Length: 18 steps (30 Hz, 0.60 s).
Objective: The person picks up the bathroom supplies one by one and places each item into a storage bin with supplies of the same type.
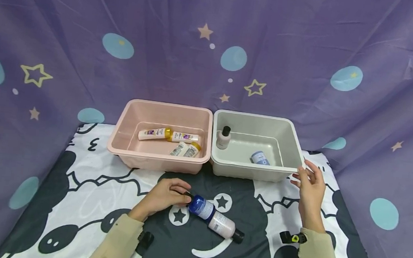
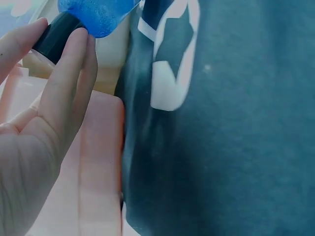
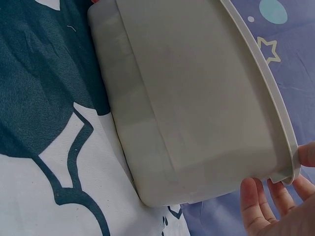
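Note:
My left hand (image 1: 168, 194) pinches the black cap (image 2: 58, 39) of a blue bottle (image 1: 200, 206) between thumb and fingers, in front of the two bins. End to end with it in the head view is a pale pink bottle (image 1: 222, 225), its black cap pointing toward the lower right. At the front right corner of the grey bin (image 1: 251, 171), my right hand (image 1: 312, 189) grips the rim, thumb on top and fingers beneath. Inside that bin a small black-capped bottle (image 1: 223, 139) stands at the left, and a blue-labelled container (image 1: 260, 158) lies near the front wall.
Left of the grey bin, close beside it, is a pink bin (image 1: 158, 162) holding several white bottles (image 1: 152, 134), some with gold caps. A sheep-print cloth (image 1: 111, 182) covers the surface. Behind the bins hangs a purple curtain (image 1: 168, 59) with stars and blue dots.

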Each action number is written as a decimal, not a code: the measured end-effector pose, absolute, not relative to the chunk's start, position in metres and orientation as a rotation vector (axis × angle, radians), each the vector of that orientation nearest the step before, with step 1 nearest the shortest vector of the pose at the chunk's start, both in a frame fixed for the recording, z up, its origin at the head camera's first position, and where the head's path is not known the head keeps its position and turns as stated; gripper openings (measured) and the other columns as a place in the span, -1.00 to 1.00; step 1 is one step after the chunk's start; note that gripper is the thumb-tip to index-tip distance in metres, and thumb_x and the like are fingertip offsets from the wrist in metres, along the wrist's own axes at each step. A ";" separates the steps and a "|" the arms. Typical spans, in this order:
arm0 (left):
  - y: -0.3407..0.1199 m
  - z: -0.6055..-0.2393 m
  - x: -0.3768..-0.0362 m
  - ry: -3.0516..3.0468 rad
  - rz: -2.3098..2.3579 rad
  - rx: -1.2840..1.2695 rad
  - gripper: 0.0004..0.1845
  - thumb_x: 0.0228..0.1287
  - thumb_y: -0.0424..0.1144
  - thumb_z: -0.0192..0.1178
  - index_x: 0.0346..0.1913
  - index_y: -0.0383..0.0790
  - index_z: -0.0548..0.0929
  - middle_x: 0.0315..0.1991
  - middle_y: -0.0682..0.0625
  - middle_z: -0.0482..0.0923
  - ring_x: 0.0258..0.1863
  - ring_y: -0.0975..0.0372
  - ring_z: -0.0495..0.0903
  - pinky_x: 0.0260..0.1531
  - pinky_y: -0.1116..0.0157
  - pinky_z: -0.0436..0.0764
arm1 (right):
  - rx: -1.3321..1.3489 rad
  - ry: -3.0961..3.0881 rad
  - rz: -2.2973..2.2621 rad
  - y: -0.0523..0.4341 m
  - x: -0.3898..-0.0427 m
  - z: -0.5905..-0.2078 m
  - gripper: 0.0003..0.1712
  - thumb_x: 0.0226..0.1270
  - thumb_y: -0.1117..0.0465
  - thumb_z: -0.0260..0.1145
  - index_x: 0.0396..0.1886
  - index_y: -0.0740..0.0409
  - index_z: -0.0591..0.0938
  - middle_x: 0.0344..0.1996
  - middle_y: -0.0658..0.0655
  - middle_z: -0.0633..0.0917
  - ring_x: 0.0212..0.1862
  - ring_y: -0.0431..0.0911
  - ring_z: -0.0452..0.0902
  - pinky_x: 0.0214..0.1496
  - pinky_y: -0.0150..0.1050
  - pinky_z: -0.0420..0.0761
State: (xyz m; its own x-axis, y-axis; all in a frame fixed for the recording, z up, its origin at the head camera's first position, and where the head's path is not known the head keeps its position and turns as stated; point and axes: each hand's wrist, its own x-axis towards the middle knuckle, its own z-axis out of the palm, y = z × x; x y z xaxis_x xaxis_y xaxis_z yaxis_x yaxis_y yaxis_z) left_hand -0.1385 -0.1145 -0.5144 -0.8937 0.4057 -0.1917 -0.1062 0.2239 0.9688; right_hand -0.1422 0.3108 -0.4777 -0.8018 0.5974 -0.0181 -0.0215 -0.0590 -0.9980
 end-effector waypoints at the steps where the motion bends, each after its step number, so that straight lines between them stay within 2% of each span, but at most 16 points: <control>1: -0.114 -0.512 -0.138 2.099 1.717 0.273 -0.52 0.13 -0.25 0.51 0.08 -0.41 0.65 -0.18 -0.08 0.69 -0.21 0.13 0.67 -0.26 0.30 0.67 | -0.612 -1.791 1.913 0.311 -0.142 -0.478 -0.54 0.45 0.24 0.32 0.31 0.14 0.53 -0.02 0.23 0.64 -0.22 -0.05 0.64 -0.31 -0.36 0.69; 8: -0.112 -0.499 -0.140 1.958 1.849 0.227 -0.46 0.13 -0.32 0.50 0.11 -0.54 0.57 -0.19 -0.18 0.64 -0.24 0.07 0.70 -0.21 0.16 0.72 | -0.613 -1.778 1.923 0.311 -0.143 -0.477 -0.57 0.45 0.23 0.32 0.27 0.10 0.56 -0.01 0.25 0.64 -0.21 -0.02 0.65 -0.31 -0.35 0.69; 11: -0.110 -0.495 -0.141 1.923 1.887 0.221 -0.46 0.14 -0.35 0.49 0.11 -0.57 0.55 -0.19 -0.21 0.63 -0.25 0.03 0.73 -0.16 0.03 0.70 | -0.613 -1.778 1.923 0.312 -0.142 -0.477 -0.57 0.44 0.23 0.32 0.27 0.08 0.57 -0.02 0.24 0.64 -0.21 -0.02 0.65 -0.32 -0.35 0.69; 15: -0.109 -0.489 -0.142 1.896 1.931 0.236 -0.51 0.15 -0.37 0.47 0.08 -0.55 0.55 -0.19 -0.25 0.60 -0.25 -0.03 0.74 -0.11 -0.11 0.64 | -0.604 -1.778 1.927 0.312 -0.142 -0.478 -0.57 0.44 0.23 0.33 0.27 0.09 0.57 -0.03 0.23 0.65 -0.19 0.02 0.65 -0.31 -0.34 0.69; 18: -0.108 -0.484 -0.143 1.889 1.949 0.263 -0.54 0.15 -0.38 0.47 0.07 -0.50 0.57 -0.18 -0.27 0.60 -0.24 -0.04 0.73 -0.10 -0.13 0.63 | -0.589 -1.776 1.935 0.312 -0.141 -0.478 -0.55 0.44 0.23 0.33 0.28 0.12 0.56 -0.04 0.23 0.65 -0.19 0.03 0.66 -0.31 -0.34 0.69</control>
